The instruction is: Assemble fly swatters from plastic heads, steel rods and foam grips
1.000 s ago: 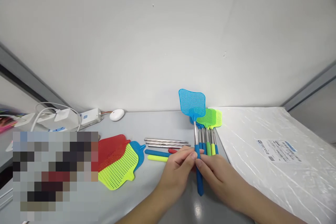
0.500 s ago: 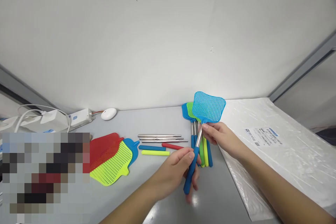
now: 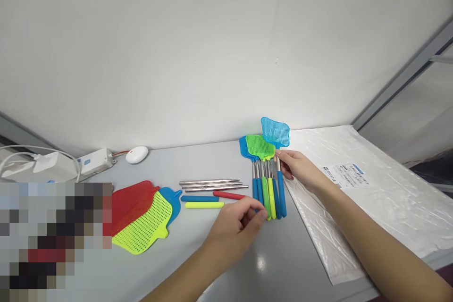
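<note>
Holding blue swatter [image 3: 276, 132] near package [image 3: 396, 203]

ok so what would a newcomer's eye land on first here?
Probably the blue swatter in the right hand, pinched just below its mesh head, at the right end of a row of blue, green and yellow swatters. Next, the overlapping loose heads on the left part of the table: red, yellow and blue. The pixelated block over the lower left corner also stands out.
</note>
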Demonstrator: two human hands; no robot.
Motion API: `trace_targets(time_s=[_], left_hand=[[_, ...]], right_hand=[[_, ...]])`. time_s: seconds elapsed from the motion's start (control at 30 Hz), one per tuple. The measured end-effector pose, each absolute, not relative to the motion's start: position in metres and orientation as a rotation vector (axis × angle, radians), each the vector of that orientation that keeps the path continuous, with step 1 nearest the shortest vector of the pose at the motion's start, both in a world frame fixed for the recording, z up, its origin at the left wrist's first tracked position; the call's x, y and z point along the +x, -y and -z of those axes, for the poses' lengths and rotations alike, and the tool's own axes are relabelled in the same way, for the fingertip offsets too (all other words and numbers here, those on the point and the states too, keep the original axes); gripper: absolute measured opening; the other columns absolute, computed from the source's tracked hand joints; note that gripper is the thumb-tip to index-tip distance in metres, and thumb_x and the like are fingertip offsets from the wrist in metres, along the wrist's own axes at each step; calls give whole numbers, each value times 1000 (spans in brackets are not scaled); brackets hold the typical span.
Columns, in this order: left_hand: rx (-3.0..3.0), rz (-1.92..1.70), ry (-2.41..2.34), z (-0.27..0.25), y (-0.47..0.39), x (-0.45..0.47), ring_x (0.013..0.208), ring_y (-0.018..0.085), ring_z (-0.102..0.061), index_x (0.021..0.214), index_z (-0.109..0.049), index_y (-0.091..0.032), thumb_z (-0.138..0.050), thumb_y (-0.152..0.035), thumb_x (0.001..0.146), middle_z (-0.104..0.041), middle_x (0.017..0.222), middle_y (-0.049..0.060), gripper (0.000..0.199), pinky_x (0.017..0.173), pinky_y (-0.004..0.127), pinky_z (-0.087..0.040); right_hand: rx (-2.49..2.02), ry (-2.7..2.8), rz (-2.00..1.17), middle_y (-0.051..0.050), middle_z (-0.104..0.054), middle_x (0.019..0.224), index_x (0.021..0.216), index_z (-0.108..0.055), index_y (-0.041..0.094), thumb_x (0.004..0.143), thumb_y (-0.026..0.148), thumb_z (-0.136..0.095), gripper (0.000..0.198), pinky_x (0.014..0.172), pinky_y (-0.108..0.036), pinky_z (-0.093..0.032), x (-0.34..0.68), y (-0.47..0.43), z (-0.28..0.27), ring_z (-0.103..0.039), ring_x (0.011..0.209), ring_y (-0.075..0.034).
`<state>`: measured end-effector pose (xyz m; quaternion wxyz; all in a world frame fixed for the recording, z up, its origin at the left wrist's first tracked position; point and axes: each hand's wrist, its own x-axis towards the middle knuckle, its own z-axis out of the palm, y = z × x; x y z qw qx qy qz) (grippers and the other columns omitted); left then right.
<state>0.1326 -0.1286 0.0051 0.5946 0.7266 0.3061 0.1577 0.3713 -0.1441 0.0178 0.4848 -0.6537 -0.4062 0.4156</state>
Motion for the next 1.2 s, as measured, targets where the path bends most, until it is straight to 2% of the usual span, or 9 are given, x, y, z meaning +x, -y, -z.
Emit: trace_targets(time_s=[0.2,0.4,0.47,0.53,0.63,0.77,0.97,1.2], left_hand=[[1931,-407,-692,-5,121,131,54,11,-40,92,-62,-22,-57,-48,86,-47,62,-4,27,52,23,-31],[2215,-375,-615,-1,121,133,58,12,-44,91,-61,-21,-59,-49,85,-53,69,-3,28,52,24,-32],[2282,-376,-605,1,120,134,64,14,-48,92,-61,-21,-59,-48,85,-56,74,-1,29,55,25,-35],[2329,-403,-599,3,119,135,73,17,-53,98,-61,-20,-60,-46,86,-59,82,2,28,61,27,-41],[2388,-511,-545,7,119,135,95,22,-54,110,-59,-21,-63,-41,85,-62,101,6,32,79,34,-47],[2504,-612,-463,9,119,137,114,28,-47,126,-54,-24,-64,-40,85,-56,124,10,46,96,45,-43],[2687,-514,-479,9,122,144,122,33,-44,130,-54,-28,-65,-36,84,-53,135,12,48,94,53,-43],[2760,-485,-560,11,126,147,122,31,-46,122,-57,-28,-63,-36,85,-57,134,7,39,90,50,-40]], right_hand=[[-1690,1058,-970,5,-48,49,63,-45,21,87,61,-47,46,43,-25,-26,367,142,-14,-35,38,-7],[-1798,1170,-866,5,-51,50,72,-53,20,89,60,-41,45,46,-25,-29,364,139,-9,-38,40,-9],[-1844,1217,-787,4,-52,51,68,-52,20,90,58,-40,45,50,-26,-32,364,139,-7,-42,43,-11],[-1893,1265,-677,2,-53,54,62,-49,21,90,55,-43,44,56,-27,-34,362,139,-7,-46,51,-12],[-1960,1326,-532,1,-57,61,64,-51,21,89,50,-47,38,59,-28,-33,359,141,-6,-51,60,-15],[-2032,1391,-436,0,-60,64,68,-51,22,90,47,-46,34,58,-28,-32,354,143,-7,-53,61,-16],[-2119,1458,-343,0,-61,65,68,-49,22,91,45,-45,32,56,-27,-30,345,145,-9,-53,60,-16],[-2235,1484,-265,-2,-61,63,65,-51,22,89,43,-50,32,54,-27,-24,338,144,-8,-52,58,-16]])
